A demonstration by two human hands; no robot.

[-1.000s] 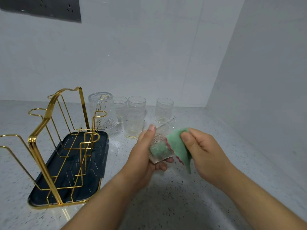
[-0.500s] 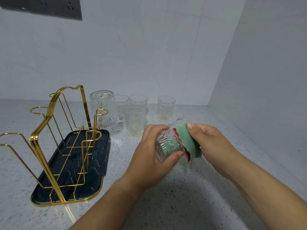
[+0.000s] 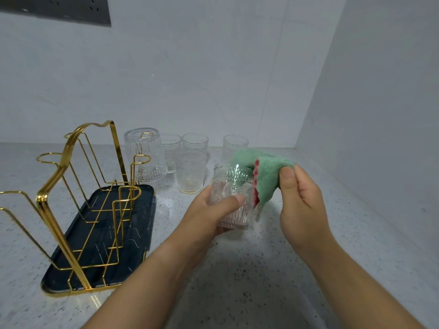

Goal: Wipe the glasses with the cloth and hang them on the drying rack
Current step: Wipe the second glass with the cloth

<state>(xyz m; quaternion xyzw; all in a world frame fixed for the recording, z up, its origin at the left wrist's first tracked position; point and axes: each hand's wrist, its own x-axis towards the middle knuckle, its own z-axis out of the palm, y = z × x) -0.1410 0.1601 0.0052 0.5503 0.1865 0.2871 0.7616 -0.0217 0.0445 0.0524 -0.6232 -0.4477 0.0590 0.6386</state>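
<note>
My left hand [image 3: 209, 214] grips a clear embossed glass [image 3: 234, 193], held nearly upright above the counter. My right hand [image 3: 301, 198] pinches a green cloth with a pink edge [image 3: 266, 176]; part of the cloth is tucked into the glass's mouth and the rest drapes down its right side. A gold wire drying rack [image 3: 71, 198] stands on a dark tray [image 3: 133, 233] at the left. One glass [image 3: 145, 155] hangs upside down on the rack's far right peg. Several more glasses [image 3: 192, 172] stand upright near the back wall.
The speckled counter [image 3: 237, 281] ends at a white back wall and a white side wall on the right. A dark panel [image 3: 54, 8] hangs on the wall at upper left.
The glass has turned from lying tilted to nearly upright in my left hand. My right hand has lifted away to the right, drawing the cloth up out of the glass's mouth.
</note>
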